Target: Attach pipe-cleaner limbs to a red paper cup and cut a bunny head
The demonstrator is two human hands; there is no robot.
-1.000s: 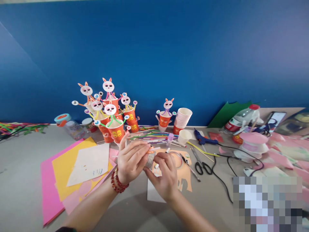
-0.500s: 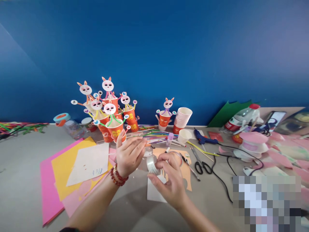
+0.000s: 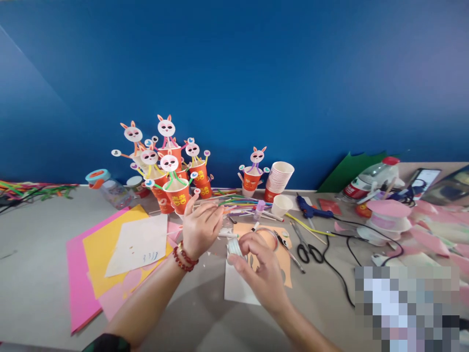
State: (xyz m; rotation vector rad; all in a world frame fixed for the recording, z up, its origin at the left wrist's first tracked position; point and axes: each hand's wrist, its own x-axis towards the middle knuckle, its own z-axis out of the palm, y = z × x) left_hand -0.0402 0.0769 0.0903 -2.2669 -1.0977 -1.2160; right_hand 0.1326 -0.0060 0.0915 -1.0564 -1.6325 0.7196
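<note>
My right hand [image 3: 262, 266] grips a small roll of clear tape [image 3: 234, 247] between thumb and fingers, over a white paper sheet [image 3: 238, 288]. To its left, my left hand [image 3: 202, 229], with red beaded bracelets [image 3: 186, 258] at the wrist, is raised with its fingertips drawn together; whatever they pinch is hidden or too small to name. Behind this hand stand orange paper cups [image 3: 178, 198] topped with rabbit faces [image 3: 169, 161] and coloured pipe-cleaner arms. Orange cut paper [image 3: 286, 266] lies beside my right hand.
Coloured sheets [image 3: 78, 288] lie at left. Right of my hands are scissors [image 3: 304, 244], a blue glue gun [image 3: 311, 209] with a black cord, and a big bottle [image 3: 370, 178]. A cup stack [image 3: 280, 181] and a lone rabbit cup [image 3: 252, 181] stand at the back.
My right hand has turned the tape roll and tilted it lower. My left hand has shifted slightly right. The view has moved a little.
</note>
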